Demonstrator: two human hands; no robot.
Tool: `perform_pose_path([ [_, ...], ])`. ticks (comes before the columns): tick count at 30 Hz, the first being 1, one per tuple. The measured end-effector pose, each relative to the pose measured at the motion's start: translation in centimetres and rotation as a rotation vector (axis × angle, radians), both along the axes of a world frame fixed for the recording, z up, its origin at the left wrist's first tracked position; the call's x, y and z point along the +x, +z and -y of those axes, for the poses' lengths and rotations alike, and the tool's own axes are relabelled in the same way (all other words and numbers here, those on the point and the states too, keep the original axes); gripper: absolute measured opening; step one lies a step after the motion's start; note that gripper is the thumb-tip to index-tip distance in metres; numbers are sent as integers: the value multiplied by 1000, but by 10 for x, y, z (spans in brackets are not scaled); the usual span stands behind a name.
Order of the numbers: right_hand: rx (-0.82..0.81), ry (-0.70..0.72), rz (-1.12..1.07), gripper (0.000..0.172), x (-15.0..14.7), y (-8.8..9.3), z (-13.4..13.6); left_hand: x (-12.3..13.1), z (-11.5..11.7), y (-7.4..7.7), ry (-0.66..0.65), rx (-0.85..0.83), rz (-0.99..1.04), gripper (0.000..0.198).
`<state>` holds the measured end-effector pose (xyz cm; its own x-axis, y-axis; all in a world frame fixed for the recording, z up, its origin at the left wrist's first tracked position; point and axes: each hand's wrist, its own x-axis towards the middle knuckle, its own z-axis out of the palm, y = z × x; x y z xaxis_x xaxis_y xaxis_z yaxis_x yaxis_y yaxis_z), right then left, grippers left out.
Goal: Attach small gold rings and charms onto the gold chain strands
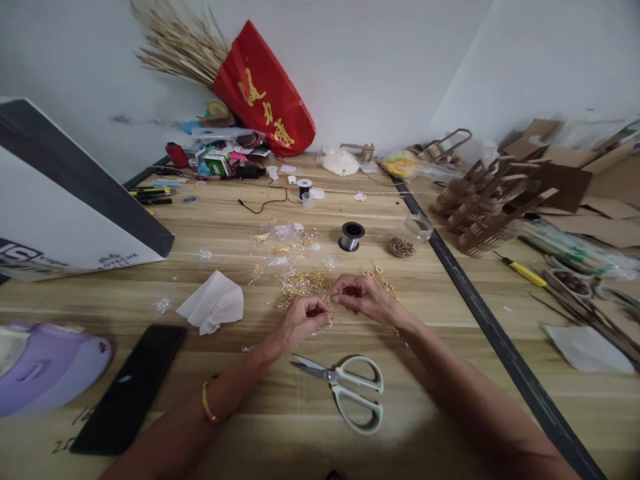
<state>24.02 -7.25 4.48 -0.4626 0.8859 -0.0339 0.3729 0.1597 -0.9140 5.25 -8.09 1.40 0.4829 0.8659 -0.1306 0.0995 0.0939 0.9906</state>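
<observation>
My left hand (303, 319) is closed in a pinch above the table, and a small silvery strand of beads (323, 327) shows just below its fingertips; whether it is held I cannot tell. Close beside it, my right hand (364, 297) pinches thumb against finger, its contents too small to make out. Behind the fingers lies a loose pile of gold and silver beads (303, 285). Gold chain-like pieces (383, 283) spread out behind and under the right hand. Nearer to me, scissors with pale green handles (340, 385) lie with blades slightly apart.
Beyond the beads stand a wire spool (351, 236) and a tipped clear jar (418, 228) by a heap of dark beads (401, 247). At left are a phone (130, 390), a white paper (214, 303) and a large box (75, 207). Small woven baskets (480, 220) crowd the right.
</observation>
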Motion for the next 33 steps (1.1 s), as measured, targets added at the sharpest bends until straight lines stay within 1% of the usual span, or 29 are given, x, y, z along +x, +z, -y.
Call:
perform_pose_path([
  [3, -35, 1, -36, 22, 0, 0, -1, 0, 0, 1, -2, -4, -3, 13],
  [9, -53, -77, -83, 26, -2, 5, 1, 0, -1, -1, 20, -50, 11, 16],
  [14, 20, -63, -11, 16, -3, 4, 4, 1, -2, 3, 62, -114, 57, 21],
  [17, 86, -49, 43, 13, -2, 2, 4, 1, -2, 6, 113, -169, 92, 24],
  [19, 133, -48, 71, 12, -2, 1, 3, 1, -2, 7, 134, -174, 97, 24],
  [25, 283, -60, 155, 13, -1, 6, 5, 0, -3, 6, 126, -190, 111, 24],
  [28, 292, -63, 150, 15, -2, 6, 5, 0, -3, 6, 109, -185, 122, 25],
  [33, 254, -73, 96, 19, 0, 1, 2, 0, -2, 5, 93, -190, 137, 26],
])
